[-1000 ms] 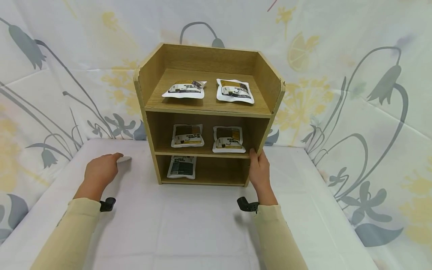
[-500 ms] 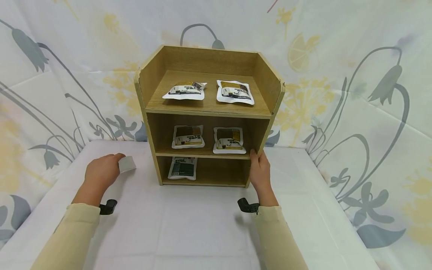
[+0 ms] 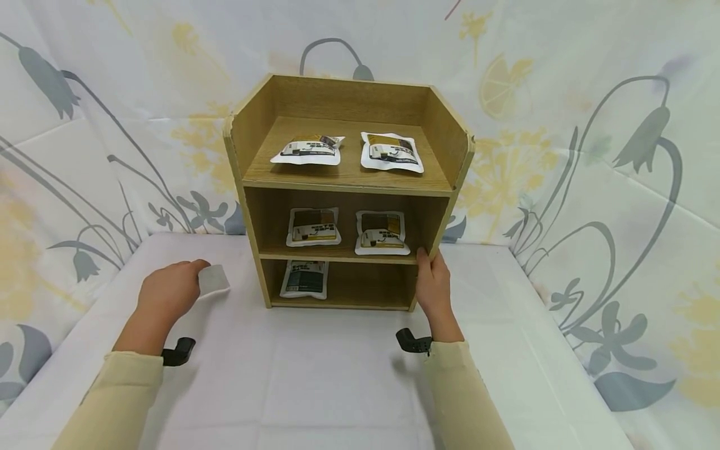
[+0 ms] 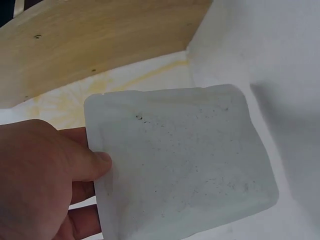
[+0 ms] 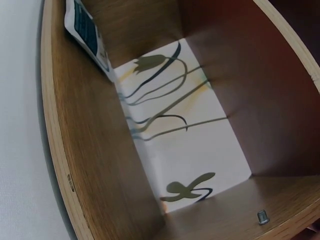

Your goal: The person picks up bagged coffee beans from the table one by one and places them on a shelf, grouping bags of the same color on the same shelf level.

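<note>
On the left of the head view, my left hand (image 3: 169,290) pinches a flat, pale grey pouch (image 3: 212,280) by one edge, just left of the wooden shelf unit (image 3: 349,97). In the left wrist view the thumb lies on the near edge of the pouch's plain, speckled face, with fingers behind it. My right hand (image 3: 432,281) grips the unit's right side panel at the middle board's height, thumb on the front edge. Two white-and-brown food pouches (image 3: 391,152) lie on the top shelf and two more (image 3: 382,232) on the middle one.
A dark green pouch (image 3: 304,279) leans at the left of the bottom compartment, also seen as a green pouch (image 5: 87,30) in the right wrist view. A metal shelf pin (image 5: 263,217) sticks out of the side panel. Flowered cloth (image 3: 562,187) hangs behind the white table (image 3: 332,375).
The pale pouch, out of sight a second ago, now shows in my left hand's fingers. That hand has since come slightly nearer me. My right hand stays on the shelf unit.
</note>
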A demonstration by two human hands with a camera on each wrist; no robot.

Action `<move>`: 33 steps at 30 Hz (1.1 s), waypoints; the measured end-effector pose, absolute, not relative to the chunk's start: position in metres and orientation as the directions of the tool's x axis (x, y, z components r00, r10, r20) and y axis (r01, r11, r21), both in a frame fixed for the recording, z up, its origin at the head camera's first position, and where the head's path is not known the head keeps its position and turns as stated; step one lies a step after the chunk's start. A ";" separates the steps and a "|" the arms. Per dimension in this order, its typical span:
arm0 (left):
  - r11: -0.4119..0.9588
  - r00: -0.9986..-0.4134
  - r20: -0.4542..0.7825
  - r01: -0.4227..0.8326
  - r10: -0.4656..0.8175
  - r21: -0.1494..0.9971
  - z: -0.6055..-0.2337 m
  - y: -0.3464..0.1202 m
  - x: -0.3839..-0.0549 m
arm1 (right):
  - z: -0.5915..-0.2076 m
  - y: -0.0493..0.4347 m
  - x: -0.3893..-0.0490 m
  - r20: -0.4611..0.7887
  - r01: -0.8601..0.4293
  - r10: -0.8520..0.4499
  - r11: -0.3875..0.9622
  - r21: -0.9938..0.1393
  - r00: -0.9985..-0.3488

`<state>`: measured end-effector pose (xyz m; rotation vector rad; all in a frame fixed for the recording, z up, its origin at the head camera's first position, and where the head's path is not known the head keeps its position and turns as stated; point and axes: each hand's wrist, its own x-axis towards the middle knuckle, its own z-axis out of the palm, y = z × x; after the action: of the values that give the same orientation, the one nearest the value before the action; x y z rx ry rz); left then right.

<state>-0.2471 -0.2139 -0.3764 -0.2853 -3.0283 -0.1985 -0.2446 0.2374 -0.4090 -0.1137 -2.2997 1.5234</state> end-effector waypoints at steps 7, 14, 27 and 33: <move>0.969 -0.976 0.107 0.205 0.192 0.138 -0.372 -0.207 -0.236 | -0.409 0.237 -0.244 0.268 -0.140 0.271 0.411 -0.901 -0.924; 0.966 -0.974 0.107 0.215 0.201 0.143 -0.369 -0.198 -0.226 | -0.410 0.238 -0.243 0.245 -0.120 0.270 0.408 -0.905 -0.931; 0.947 -0.953 0.137 0.288 0.270 0.140 -0.367 -0.171 -0.215 | -0.408 0.238 -0.243 0.262 -0.138 0.266 0.407 -0.903 -0.928; 0.941 -0.946 0.137 0.312 0.295 0.129 -0.370 -0.159 -0.211 | -0.408 0.238 -0.244 0.251 -0.131 0.264 0.401 -0.907 -0.931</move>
<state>-0.2109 -0.1586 -0.3702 -0.4672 -2.9811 -0.2255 -0.2440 0.2379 -0.4081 -0.1149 -2.3087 1.5416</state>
